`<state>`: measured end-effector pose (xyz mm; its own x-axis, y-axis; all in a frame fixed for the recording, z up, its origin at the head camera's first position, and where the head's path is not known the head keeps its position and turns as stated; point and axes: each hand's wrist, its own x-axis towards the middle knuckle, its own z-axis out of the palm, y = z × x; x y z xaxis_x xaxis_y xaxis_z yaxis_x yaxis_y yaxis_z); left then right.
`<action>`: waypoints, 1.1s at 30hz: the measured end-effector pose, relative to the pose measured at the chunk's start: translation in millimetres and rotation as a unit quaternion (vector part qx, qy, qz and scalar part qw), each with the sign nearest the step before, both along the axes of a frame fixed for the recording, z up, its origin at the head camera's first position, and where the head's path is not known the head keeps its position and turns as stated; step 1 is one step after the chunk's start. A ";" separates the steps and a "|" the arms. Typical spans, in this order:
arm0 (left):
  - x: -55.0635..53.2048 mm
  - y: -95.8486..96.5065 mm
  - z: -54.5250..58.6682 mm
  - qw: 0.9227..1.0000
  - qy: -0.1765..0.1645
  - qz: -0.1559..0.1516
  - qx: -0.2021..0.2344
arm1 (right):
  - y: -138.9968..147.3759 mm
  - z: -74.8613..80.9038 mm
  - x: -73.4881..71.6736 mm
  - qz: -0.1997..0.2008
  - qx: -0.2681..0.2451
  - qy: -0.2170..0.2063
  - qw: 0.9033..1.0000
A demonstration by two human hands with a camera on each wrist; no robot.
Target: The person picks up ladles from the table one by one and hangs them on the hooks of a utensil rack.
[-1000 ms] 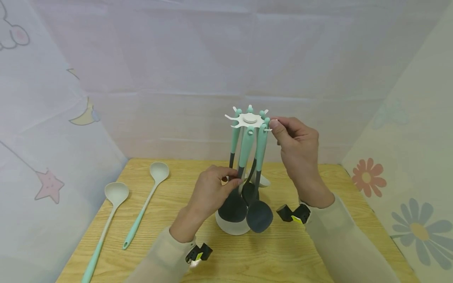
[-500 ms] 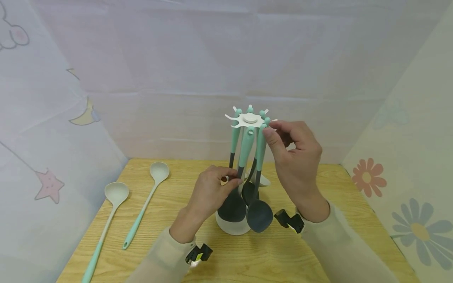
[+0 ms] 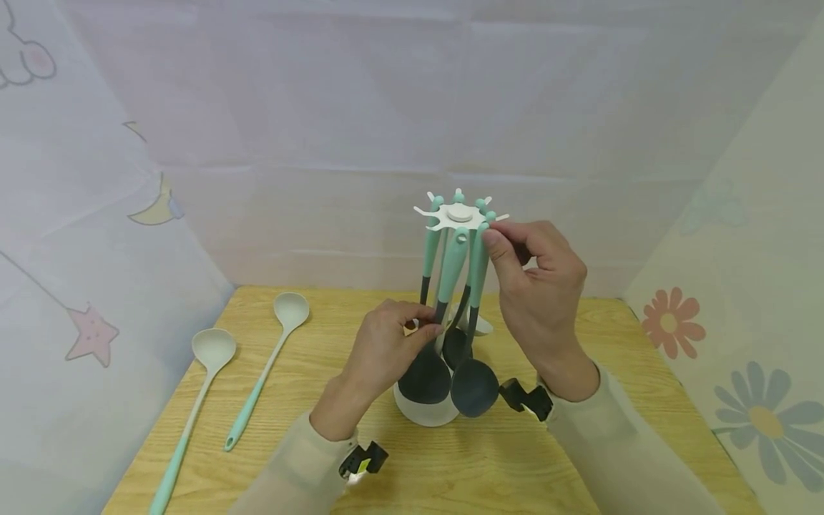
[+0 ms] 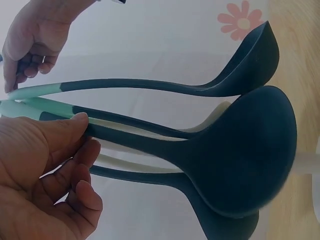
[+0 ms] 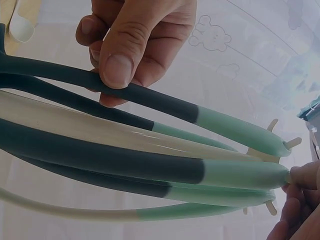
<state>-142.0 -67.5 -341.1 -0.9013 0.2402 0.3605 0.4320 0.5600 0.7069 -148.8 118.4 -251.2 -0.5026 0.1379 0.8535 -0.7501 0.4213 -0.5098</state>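
A white rotating utensil rack [image 3: 460, 213] with hooked arms stands on a round white base [image 3: 425, 415], and several mint-handled utensils hang around it. My left hand [image 3: 386, 343] pinches the dark shaft of a ladle [image 3: 425, 379] at the front; the left wrist view shows thumb and fingertips on that shaft. At the right of the rack, my right hand [image 3: 541, 275] pinches the mint handle's top end of a second dark ladle [image 3: 475, 388]. In the right wrist view the fingertips [image 5: 305, 177] meet that handle end beside a hook. The rack's post is mostly hidden behind the utensils.
Two pale ladles with mint handles lie on the left of the wooden table [image 3: 547, 458]: an outer ladle [image 3: 214, 348] and an inner ladle [image 3: 292, 309]. A pale utensil head [image 3: 479, 325] shows behind the rack. Printed cloth walls [image 3: 322, 107] enclose the table.
My right hand has shifted slightly down and left, from a hook's tip to the top of the right ladle's handle. The left hand keeps its pinch. The head view has tilted a little.
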 end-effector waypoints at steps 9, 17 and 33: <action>0.5 -37.3 -8.8 0.997 -0.051 0.036 -0.036 | -1.4 -1.3 -1.0 0.008 -0.013 0.001 1.000; -12.4 -120.3 -23.4 0.978 -0.109 0.127 -0.123 | -3.7 -1.1 -1.4 0.017 -0.012 0.002 1.000; -17.5 -218.3 -79.4 0.899 -0.293 0.162 -0.283 | -4.1 -0.7 -1.5 0.021 -0.017 0.000 1.000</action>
